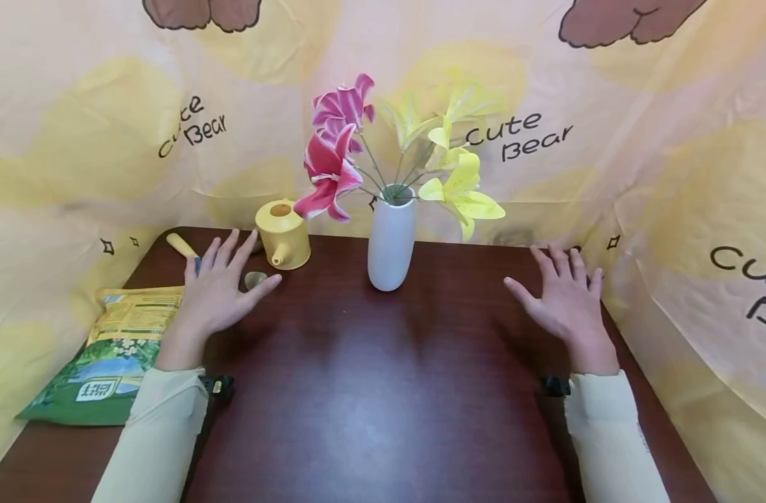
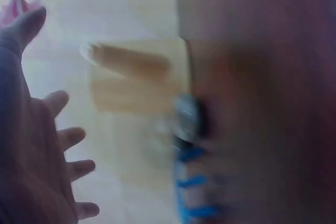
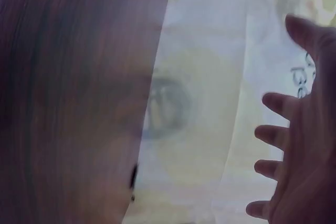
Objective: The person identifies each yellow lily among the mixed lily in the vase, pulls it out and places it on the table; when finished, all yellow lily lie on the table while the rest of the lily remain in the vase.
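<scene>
My left hand, fingers spread, hovers over the left side of the table and holds nothing. Close to its fingertips stands a yellow watering can, blurred in the left wrist view. Near the thumb lies a small greyish round object, its kind unclear. A tool with a pale yellow handle is partly hidden behind the fingers; blue prongs show in the left wrist view. Spread out over the right side is my right hand, also holding nothing. Between the hands, farther back, a white vase stands upright.
Pink lilies and yellow lilies fan out from the vase. A green and yellow printed bag lies at the left table edge, beside my left forearm. Patterned cloth encloses the dark brown table at the back and sides.
</scene>
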`<action>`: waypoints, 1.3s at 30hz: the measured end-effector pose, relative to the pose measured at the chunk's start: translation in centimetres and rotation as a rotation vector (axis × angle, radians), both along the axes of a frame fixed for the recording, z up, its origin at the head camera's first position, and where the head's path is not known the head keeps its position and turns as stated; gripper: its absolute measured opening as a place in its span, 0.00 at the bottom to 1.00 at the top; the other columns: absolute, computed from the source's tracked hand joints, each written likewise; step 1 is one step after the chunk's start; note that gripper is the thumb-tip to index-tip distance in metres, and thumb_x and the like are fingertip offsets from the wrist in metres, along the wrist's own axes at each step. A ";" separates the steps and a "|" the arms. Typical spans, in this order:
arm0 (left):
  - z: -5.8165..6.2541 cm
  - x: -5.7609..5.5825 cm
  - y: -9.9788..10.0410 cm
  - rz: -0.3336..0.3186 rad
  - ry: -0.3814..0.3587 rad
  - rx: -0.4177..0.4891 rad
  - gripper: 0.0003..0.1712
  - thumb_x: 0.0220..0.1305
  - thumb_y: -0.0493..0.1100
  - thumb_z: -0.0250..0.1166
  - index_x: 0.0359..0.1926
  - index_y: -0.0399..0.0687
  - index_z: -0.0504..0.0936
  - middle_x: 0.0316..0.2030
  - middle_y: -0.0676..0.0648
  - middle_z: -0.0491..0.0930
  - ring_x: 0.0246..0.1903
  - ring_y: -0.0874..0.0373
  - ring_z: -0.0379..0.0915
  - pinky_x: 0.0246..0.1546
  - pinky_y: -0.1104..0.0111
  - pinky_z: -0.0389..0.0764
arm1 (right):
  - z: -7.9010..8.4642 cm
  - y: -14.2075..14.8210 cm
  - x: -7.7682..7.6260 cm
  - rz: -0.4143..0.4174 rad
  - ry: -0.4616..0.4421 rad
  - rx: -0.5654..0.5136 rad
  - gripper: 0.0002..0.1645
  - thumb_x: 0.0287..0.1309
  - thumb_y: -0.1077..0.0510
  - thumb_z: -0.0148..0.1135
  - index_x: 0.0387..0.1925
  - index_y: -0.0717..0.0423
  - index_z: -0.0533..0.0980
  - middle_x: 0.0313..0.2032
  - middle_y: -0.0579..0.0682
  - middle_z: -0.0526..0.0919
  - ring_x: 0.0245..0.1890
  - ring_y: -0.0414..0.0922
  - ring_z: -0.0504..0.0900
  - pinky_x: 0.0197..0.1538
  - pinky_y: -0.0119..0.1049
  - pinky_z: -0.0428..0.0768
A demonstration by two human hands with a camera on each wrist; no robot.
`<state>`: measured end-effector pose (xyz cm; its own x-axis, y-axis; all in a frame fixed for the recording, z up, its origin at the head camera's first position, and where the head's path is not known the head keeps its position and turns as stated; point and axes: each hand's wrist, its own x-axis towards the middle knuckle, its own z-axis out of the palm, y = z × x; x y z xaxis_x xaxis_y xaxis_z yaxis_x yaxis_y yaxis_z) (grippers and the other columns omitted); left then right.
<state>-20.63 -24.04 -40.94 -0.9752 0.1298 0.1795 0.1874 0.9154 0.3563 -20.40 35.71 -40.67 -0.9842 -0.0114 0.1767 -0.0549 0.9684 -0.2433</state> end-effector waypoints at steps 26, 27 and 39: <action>-4.2 -7.9 19.6 -0.311 0.010 1.006 0.51 0.68 0.50 0.83 0.85 0.61 0.65 0.78 0.42 0.74 0.73 0.38 0.79 0.74 0.40 0.81 | 1.6 -22.2 -6.1 0.211 0.578 -1.625 0.27 0.62 0.63 0.81 0.62 0.51 0.86 0.49 0.47 0.94 0.54 0.47 0.91 0.64 0.39 0.87; -4.2 -7.9 19.8 -0.309 0.013 1.012 0.52 0.67 0.50 0.83 0.85 0.62 0.64 0.78 0.42 0.74 0.73 0.38 0.79 0.74 0.40 0.81 | 1.7 -22.8 -6.2 0.202 0.589 -1.652 0.28 0.61 0.63 0.81 0.63 0.50 0.85 0.49 0.48 0.94 0.54 0.47 0.91 0.63 0.39 0.87; -4.5 -8.2 20.7 -0.297 0.042 0.949 0.59 0.63 0.48 0.85 0.87 0.64 0.60 0.76 0.41 0.74 0.68 0.39 0.80 0.69 0.37 0.84 | 3.1 -25.8 -7.3 0.127 0.756 -1.721 0.10 0.60 0.66 0.78 0.44 0.56 0.92 0.37 0.45 0.95 0.43 0.44 0.92 0.52 0.36 0.87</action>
<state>-28.80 -3.37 -45.41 -0.9170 0.1521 0.3687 0.3917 0.1687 0.9045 -27.73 9.88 -37.61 -0.7114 0.5696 0.4116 -0.6430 -0.2912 -0.7084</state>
